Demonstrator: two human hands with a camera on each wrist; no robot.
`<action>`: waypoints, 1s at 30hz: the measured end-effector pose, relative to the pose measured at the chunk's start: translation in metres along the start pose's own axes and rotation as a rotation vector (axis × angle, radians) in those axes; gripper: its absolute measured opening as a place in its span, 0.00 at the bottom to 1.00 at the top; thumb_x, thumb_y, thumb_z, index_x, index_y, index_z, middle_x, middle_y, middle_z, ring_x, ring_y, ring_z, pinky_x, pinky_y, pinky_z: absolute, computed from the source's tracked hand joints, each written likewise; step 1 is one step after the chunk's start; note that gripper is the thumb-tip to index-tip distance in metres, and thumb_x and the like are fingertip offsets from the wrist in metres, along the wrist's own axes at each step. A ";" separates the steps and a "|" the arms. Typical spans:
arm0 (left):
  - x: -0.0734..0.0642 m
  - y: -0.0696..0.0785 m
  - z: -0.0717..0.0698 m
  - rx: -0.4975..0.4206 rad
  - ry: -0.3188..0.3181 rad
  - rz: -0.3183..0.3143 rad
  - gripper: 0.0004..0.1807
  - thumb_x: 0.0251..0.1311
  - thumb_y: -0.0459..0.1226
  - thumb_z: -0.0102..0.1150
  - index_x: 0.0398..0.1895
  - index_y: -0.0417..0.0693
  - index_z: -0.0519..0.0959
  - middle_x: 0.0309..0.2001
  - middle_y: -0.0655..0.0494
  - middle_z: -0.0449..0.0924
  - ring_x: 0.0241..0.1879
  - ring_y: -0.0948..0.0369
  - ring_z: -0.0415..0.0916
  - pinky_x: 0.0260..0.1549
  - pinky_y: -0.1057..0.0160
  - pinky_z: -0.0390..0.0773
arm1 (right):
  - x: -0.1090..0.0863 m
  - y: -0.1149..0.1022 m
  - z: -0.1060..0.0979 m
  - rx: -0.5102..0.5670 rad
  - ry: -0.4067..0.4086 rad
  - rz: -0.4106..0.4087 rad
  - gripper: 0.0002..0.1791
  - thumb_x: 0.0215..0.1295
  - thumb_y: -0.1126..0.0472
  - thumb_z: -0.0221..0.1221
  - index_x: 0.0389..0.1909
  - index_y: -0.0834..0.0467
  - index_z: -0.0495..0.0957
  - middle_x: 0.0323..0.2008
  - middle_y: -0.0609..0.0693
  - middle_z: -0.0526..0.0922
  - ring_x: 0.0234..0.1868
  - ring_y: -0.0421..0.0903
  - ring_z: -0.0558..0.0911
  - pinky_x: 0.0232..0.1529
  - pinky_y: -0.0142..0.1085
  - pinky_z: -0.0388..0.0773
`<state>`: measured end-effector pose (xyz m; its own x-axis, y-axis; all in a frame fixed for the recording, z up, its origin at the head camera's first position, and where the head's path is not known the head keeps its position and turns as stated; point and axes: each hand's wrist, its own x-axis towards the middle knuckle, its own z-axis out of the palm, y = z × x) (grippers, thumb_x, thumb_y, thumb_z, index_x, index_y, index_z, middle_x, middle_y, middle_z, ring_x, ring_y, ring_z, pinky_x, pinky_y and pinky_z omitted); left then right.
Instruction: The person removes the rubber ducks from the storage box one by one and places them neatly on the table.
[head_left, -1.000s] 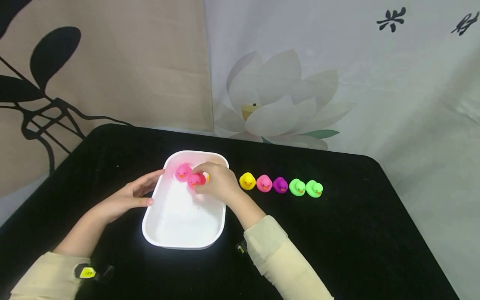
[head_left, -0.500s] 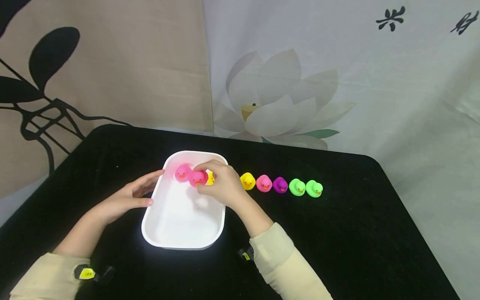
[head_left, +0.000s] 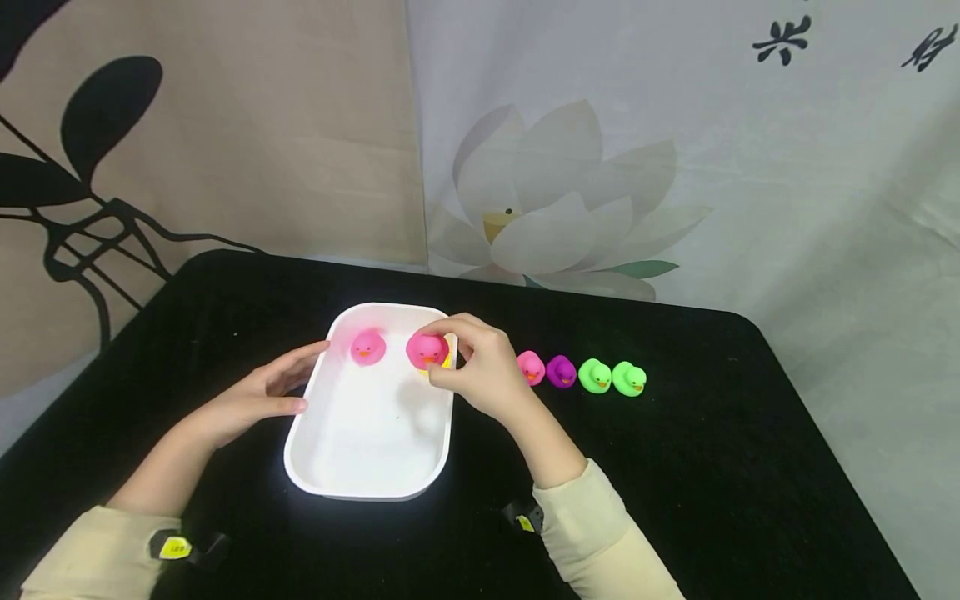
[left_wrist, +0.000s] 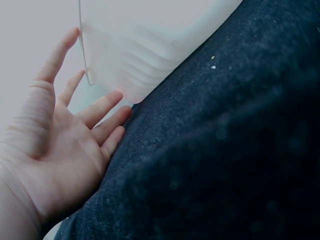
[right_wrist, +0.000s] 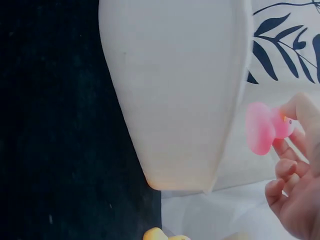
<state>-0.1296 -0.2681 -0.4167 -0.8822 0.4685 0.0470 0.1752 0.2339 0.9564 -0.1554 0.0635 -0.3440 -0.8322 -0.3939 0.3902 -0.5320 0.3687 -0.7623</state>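
Note:
My right hand (head_left: 483, 362) pinches a pink rubber duck (head_left: 426, 352) by its head between thumb and fingers, up over the right side of the white tray (head_left: 367, 483). In the right wrist view the held duck (right_wrist: 260, 129) is clear of the tray's rim. Behind it in the head view, a strip of yellow (head_left: 448, 352) shows, mostly hidden. Another pink duck (head_left: 368, 347) sits in the tray's far left corner. My left hand (head_left: 251, 396) rests its extended fingertips and thumb at the tray's left rim; the left wrist view shows the fingers spread beside the tray wall (left_wrist: 150, 55).
To the tray's right, a row of ducks lies on the black cloth: pink (head_left: 530, 367), purple (head_left: 561, 372) and two green, the last green duck (head_left: 628, 379) at the end. A yellow duck (right_wrist: 156, 234) shows beyond the tray in the right wrist view. A printed curtain (head_left: 570, 167) hangs behind.
My right hand has lifted the pink duck from beside the other one and carried it right toward the tray's right rim, now covering the row's yellow duck. The left hand has stayed put.

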 end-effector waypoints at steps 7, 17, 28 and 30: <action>0.000 -0.002 0.000 0.002 0.000 -0.008 0.40 0.57 0.33 0.58 0.73 0.51 0.54 0.71 0.45 0.55 0.66 0.39 0.55 0.51 0.33 0.67 | -0.011 0.003 -0.021 -0.012 0.039 -0.063 0.20 0.48 0.68 0.69 0.44 0.53 0.83 0.41 0.40 0.79 0.23 0.44 0.71 0.22 0.32 0.71; -0.002 0.003 0.001 -0.002 0.008 -0.003 0.40 0.57 0.33 0.58 0.73 0.48 0.55 0.70 0.44 0.56 0.65 0.39 0.56 0.50 0.33 0.68 | -0.027 0.004 -0.055 -0.037 0.089 -0.053 0.21 0.46 0.70 0.69 0.44 0.55 0.82 0.41 0.41 0.80 0.27 0.45 0.73 0.26 0.36 0.75; -0.001 0.001 0.001 -0.002 0.001 -0.001 0.40 0.57 0.32 0.58 0.73 0.50 0.55 0.70 0.44 0.56 0.66 0.40 0.56 0.51 0.33 0.68 | -0.044 0.003 -0.088 -0.036 0.116 0.045 0.21 0.47 0.75 0.67 0.44 0.57 0.82 0.38 0.45 0.78 0.24 0.50 0.69 0.22 0.31 0.66; -0.001 0.001 0.000 -0.003 -0.004 0.003 0.40 0.57 0.32 0.58 0.73 0.50 0.55 0.70 0.44 0.56 0.66 0.39 0.55 0.50 0.33 0.68 | -0.047 -0.004 -0.095 -0.040 0.133 0.043 0.21 0.46 0.77 0.66 0.43 0.61 0.82 0.36 0.48 0.78 0.23 0.48 0.67 0.21 0.31 0.64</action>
<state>-0.1286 -0.2677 -0.4156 -0.8800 0.4724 0.0493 0.1768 0.2295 0.9571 -0.1294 0.1600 -0.3105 -0.8664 -0.2630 0.4245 -0.4988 0.4176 -0.7595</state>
